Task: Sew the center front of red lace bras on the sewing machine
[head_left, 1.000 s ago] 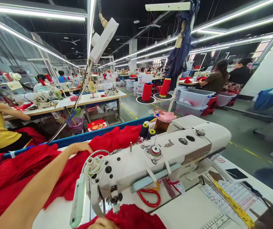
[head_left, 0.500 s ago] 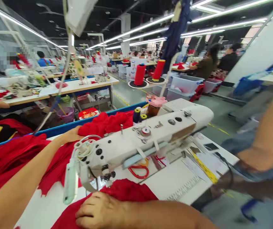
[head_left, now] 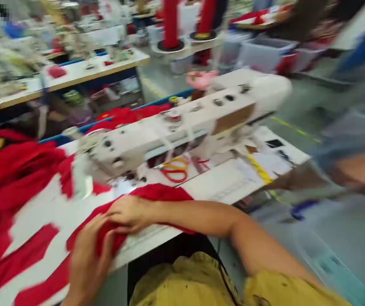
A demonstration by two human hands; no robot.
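Red fabric (head_left: 166,193) lies on the white table in front of a white sewing machine (head_left: 198,112). My right hand (head_left: 133,212) is closed on this cloth, fingers curled, just before the needle end. Close beside it, my left hand (head_left: 88,250) has the same cloth between its thumb and fingers; its fingertips meet the right hand. Motion blurs both hands somewhat. Scissors with red and orange handles (head_left: 174,172) rest under the machine's arm.
More red fabric (head_left: 19,178) is heaped at left, with a loose strip (head_left: 29,250) on the table. A yellow tape measure (head_left: 258,168) lies at right. Red thread cones (head_left: 170,25) stand behind the machine. Another person's arm (head_left: 360,165) is at the right edge.
The view has tilted down. My left hand has come from the cloth behind the machine head to the near side, next to my right hand, which stays on the fabric.
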